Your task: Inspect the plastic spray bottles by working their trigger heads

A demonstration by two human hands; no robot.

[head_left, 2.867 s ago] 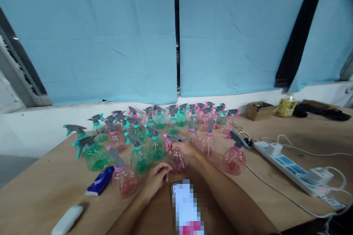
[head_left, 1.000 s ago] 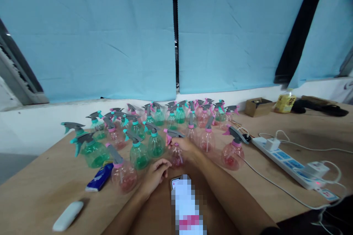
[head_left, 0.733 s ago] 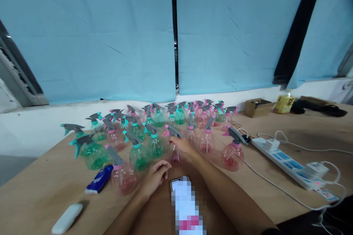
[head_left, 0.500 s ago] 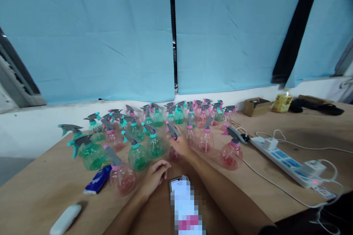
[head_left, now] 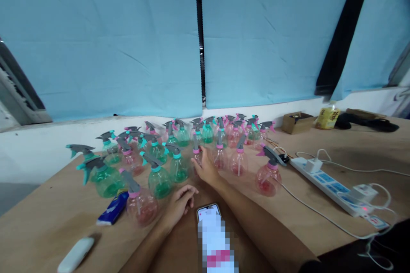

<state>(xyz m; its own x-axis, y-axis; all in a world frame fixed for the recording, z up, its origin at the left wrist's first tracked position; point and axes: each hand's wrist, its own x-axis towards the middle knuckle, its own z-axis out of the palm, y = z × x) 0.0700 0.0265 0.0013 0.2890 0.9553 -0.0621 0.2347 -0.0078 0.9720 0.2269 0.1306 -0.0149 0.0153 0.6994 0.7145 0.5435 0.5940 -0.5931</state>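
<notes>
Several small spray bottles, green point(head_left: 158, 179) and pink point(head_left: 267, 177), with grey trigger heads, stand crowded on a wooden table point(head_left: 48, 226). My right hand point(head_left: 206, 169) reaches forward and wraps the body of one pink spray bottle point(head_left: 196, 147), whose grey head stands upright above my fingers, among the middle bottles. My left hand point(head_left: 179, 202) rests on the table nearer to me, fingers loosely curled and holding nothing, beside another pink bottle point(head_left: 141, 204).
A phone point(head_left: 208, 212) lies between my forearms. A blue packet point(head_left: 112, 210) and a white oblong object point(head_left: 75, 256) lie at the left front. A power strip point(head_left: 333, 185) with plugs and cables runs along the right. A cardboard box point(head_left: 297, 121) and yellow bottle point(head_left: 326, 117) stand at the back right.
My right hand has slid the pink bottle away from me into the group, and its head has turned from pointing left to pointing away. My left hand has stayed put.
</notes>
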